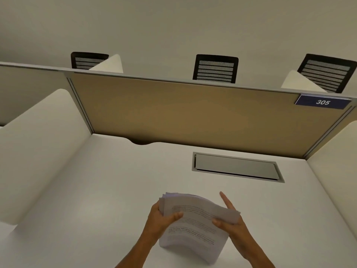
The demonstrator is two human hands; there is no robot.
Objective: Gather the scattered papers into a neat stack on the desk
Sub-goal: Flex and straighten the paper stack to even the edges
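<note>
A white side divider [38, 147] bounds the white desk [108, 190] on the left. The left hand [160, 219] clamps the left edge of the stack of papers [191, 225], thumb on the top sheet, fingers hidden behind. The stack stands on its lower edge on the desk, bowed, its upper corners fanned unevenly. Its printed lines are too blurred to read. The right hand [231, 223] grips the right edge with thumb on top and index finger pointing up free. Both forearms are cut off at the bottom. Beyond lie a metal cable hatch [237, 167], the tan partition [183, 111], and a blue plate [322, 102] reading "305".
</note>
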